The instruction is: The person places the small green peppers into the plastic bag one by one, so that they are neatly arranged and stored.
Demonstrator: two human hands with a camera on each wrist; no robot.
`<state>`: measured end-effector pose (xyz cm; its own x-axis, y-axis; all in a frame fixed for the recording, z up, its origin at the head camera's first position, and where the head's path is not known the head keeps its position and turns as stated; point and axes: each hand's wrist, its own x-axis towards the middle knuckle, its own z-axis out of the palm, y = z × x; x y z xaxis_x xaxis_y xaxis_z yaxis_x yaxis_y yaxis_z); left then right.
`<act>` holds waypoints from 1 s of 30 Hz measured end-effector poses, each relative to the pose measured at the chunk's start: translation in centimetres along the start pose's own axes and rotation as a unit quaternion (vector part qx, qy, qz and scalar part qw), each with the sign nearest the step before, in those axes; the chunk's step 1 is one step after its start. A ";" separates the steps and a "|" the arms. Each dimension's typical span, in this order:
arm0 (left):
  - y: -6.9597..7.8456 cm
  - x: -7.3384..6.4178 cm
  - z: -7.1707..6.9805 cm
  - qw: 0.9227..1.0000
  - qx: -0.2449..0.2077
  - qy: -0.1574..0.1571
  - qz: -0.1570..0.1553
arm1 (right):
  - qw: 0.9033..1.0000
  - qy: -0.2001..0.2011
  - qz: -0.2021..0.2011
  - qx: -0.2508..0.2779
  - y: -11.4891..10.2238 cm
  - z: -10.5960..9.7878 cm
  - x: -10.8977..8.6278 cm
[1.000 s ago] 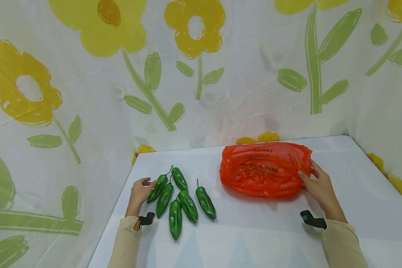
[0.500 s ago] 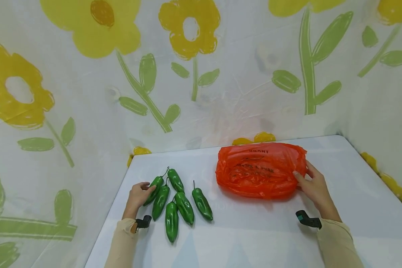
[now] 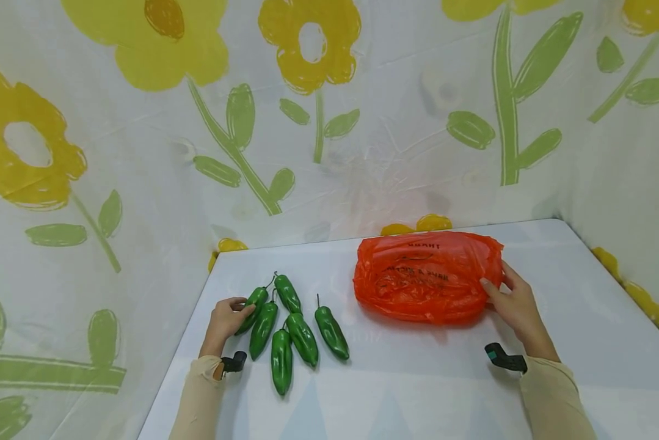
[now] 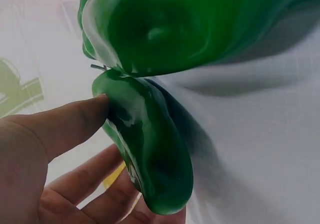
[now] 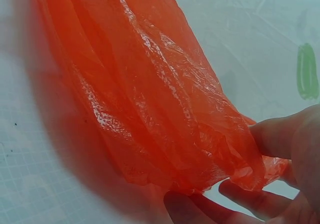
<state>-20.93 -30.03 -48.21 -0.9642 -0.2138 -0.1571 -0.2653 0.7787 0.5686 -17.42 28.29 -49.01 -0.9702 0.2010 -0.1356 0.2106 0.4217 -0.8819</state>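
Note:
On the left of the head view, my left hand [image 3: 227, 321] holds the leftmost green chili pepper [image 3: 257, 299]. The left wrist view has the thumb on one side of this glossy pepper [image 4: 155, 154] and the fingers behind it. Several more green peppers lie close by, one of them [image 3: 331, 333] a little apart to the right. My right hand [image 3: 521, 311] pinches the right end of a red plastic bag [image 3: 425, 281] with dark print. In the right wrist view, thumb and fingers lie on either side of the crumpled bag [image 5: 140, 93]; its contents cannot be told.
A white table [image 3: 406, 379] bears everything, with its far edge close behind the bag. A curtain [image 3: 384, 134] printed with yellow flowers hangs at the back and both sides. A small black wrist camera [image 3: 234, 362] sits on the left wrist, another [image 3: 505, 358] on the right.
The whole scene has shifted slightly left in the head view. The left thumb and fingers have settled a little closer around the leftmost pepper. The right hand and bag stay together as before.

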 end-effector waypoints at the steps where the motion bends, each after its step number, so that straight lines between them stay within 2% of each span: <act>1: -0.1 0.1 0.0 1.000 0.002 -0.001 0.004 | 1.000 0.001 -0.002 -0.001 0.0 0.0 0.0; 6: -0.5 0.3 0.1 1.000 0.011 0.000 0.025 | 1.000 0.003 -0.008 -0.007 -0.1 0.0 -0.1; 19: -0.7 0.4 -0.1 0.999 0.017 0.013 0.044 | 1.000 0.005 -0.009 -0.010 -0.1 -0.1 0.0; 25: -0.5 0.3 -0.5 0.999 0.011 0.010 0.033 | 1.000 0.003 -0.006 -0.009 -0.1 0.0 -0.1; 30: -0.1 0.1 -0.9 0.999 0.000 0.020 0.030 | 1.000 0.001 -0.002 -0.010 -0.1 -0.1 0.0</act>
<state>-21.02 -30.72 -47.57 -0.9774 -0.1911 -0.0902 -0.2078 0.7912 0.5752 -17.42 28.31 -48.92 -0.9709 0.2009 -0.1305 0.2085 0.4397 -0.8736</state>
